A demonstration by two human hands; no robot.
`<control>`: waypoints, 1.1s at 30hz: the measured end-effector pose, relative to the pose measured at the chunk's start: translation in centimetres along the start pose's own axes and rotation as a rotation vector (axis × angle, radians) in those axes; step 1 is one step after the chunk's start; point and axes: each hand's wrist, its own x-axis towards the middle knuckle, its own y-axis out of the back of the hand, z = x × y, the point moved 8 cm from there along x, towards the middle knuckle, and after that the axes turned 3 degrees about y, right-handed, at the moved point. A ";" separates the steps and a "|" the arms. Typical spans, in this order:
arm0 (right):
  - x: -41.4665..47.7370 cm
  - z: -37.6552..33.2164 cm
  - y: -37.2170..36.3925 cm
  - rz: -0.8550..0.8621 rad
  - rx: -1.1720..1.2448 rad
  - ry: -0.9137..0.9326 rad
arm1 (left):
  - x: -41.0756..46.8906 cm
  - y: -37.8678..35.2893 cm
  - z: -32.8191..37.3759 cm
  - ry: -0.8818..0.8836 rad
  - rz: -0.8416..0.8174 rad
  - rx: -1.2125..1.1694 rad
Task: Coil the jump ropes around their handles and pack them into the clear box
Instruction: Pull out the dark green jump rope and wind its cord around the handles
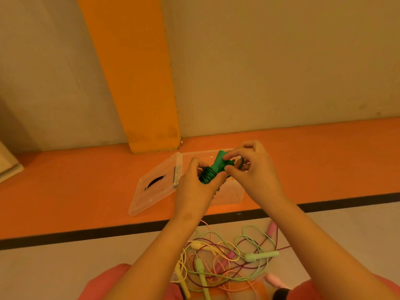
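One green rope (217,164) up off the floor (54,273), held from both sides just above the clear box (233,195). Left hand (194,185): fingers curled tight round the lower end, clamped on the wound cord. Right hand (255,172): thumb and fingers pinched on the upper handle end and a small loop of cord beside it. Long axis of the bundle tilted, from lower left in the left palm up to the right, toward the wall. Box directly under and slightly beyond both hands, on the orange ledge (75,180), lid (151,191) swung open flat to the left. Judged a short way down and forward to the opening, with either hand about equally near. Probably still securing the last loop, then laying the bundle flat along the box. Contents of the box too hidden to tell. Several more ropes (262,255) tangled on the floor nearer the knees, pastel green, yellow, pink and maroon, all uncoiled. No brand, label or writing legible anywhere.
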 end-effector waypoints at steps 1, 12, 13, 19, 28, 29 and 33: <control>0.1 -0.2 0.0 0.010 -0.078 0.028 | 0.1 -0.1 0.0 -0.003 -0.006 0.013; 1.5 -1.2 -0.7 -0.049 -0.273 0.279 | 1.7 -2.4 -1.2 0.194 -0.379 0.003; 1.6 -1.3 -0.8 -0.049 -0.223 0.260 | 1.8 -2.8 -1.2 0.202 -0.398 0.011; 2.0 -0.3 -0.6 -0.068 0.012 0.108 | 2.4 -4.3 -0.7 0.226 -0.541 -0.024; 4.2 1.9 3.3 -0.002 0.029 -0.039 | 4.0 -4.0 -0.6 0.297 -0.370 -0.160; 4.2 1.8 3.2 -0.013 -0.048 -0.040 | 4.2 -3.7 -0.6 0.276 -0.321 -0.120; 3.4 0.9 1.7 -0.022 -0.303 -0.002 | 4.2 -2.9 0.4 0.140 -0.158 0.021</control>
